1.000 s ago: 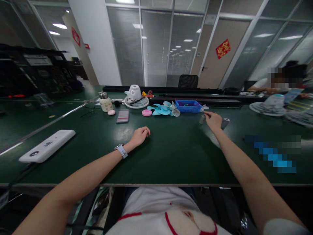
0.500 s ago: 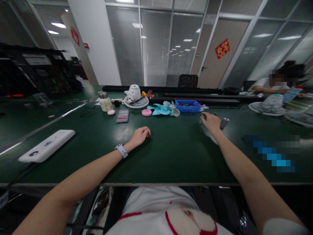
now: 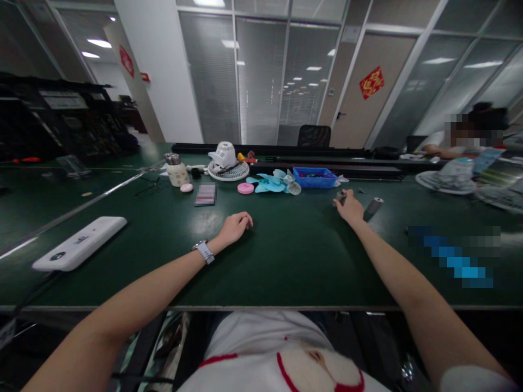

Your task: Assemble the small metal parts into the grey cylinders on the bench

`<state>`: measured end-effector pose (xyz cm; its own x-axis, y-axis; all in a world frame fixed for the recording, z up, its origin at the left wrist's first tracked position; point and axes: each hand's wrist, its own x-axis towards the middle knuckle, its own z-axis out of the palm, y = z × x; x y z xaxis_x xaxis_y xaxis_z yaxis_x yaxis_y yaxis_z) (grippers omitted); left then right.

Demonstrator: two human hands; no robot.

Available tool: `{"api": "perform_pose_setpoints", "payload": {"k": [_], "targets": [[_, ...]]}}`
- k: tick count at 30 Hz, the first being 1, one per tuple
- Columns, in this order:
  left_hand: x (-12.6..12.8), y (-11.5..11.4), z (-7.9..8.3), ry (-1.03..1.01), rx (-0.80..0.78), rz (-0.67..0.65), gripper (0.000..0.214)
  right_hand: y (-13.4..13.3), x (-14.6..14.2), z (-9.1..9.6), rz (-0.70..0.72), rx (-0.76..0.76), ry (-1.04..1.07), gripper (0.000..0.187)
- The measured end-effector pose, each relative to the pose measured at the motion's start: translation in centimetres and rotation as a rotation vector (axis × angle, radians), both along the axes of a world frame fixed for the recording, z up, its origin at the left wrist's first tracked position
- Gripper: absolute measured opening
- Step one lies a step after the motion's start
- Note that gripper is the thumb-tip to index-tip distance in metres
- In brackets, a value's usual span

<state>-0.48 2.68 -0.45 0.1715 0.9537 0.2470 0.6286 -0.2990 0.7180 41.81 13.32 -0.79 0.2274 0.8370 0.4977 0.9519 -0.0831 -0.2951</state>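
My left hand [image 3: 236,227] rests on the green table [image 3: 286,256] as a loose fist, with a watch on the wrist and nothing visible in it. My right hand [image 3: 350,207] is stretched out to the far right, its fingers closed round a small grey metal part [image 3: 340,197]. A grey cylinder [image 3: 372,207] lies just right of that hand, and a tiny dark piece [image 3: 361,190] sits beyond it.
Behind the hands stand a blue tray [image 3: 314,177], light blue fan blades [image 3: 274,182], a pink disc [image 3: 245,188], a white fan housing [image 3: 227,161] and a cream flask [image 3: 176,170]. A white device [image 3: 79,242] lies at the left. Another person sits at the far right.
My right hand has drawn slightly nearer and lower and its fingers have curled round the small grey part. My left hand has stayed in place.
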Motion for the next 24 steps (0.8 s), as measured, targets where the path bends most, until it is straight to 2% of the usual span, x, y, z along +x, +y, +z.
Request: {"api": "perform_pose_setpoints", "payload": {"k": [8, 12, 14, 17, 20, 22, 24], "targets": [[-0.1, 0.1, -0.2, -0.004, 0.0, 0.0, 0.029, 0.0, -0.3, -0.1, -0.014, -0.002, 0.032, 0.053], [-0.3, 0.3, -0.5, -0.001, 0.013, -0.005, 0.03, -0.1, -0.3, -0.1, -0.022, 0.028, 0.116, 0.056], [-0.3, 0.3, -0.5, -0.015, 0.013, 0.003, 0.03, -0.4, -1.0, 0.0, 0.017, 0.065, 0.17, 0.06], [0.1, -0.3, -0.3, -0.077, 0.027, 0.0, 0.028, -1.6, -3.9, 0.4, 0.195, 0.116, 0.236, 0.067], [0.9, -1.5, 0.5, -0.112, 0.086, -0.06, 0.035, -4.3, -8.9, 0.8, 0.522, 0.109, 0.295, 0.072], [1.5, -2.4, 1.0, -0.105, 0.143, -0.104, 0.039, -6.7, -12.5, 0.9, 0.755, 0.053, 0.326, 0.074], [2.0, -3.2, 1.3, -0.093, 0.197, -0.126, 0.04, -9.1, -15.4, 0.9, 0.931, -0.013, 0.35, 0.075]]}}
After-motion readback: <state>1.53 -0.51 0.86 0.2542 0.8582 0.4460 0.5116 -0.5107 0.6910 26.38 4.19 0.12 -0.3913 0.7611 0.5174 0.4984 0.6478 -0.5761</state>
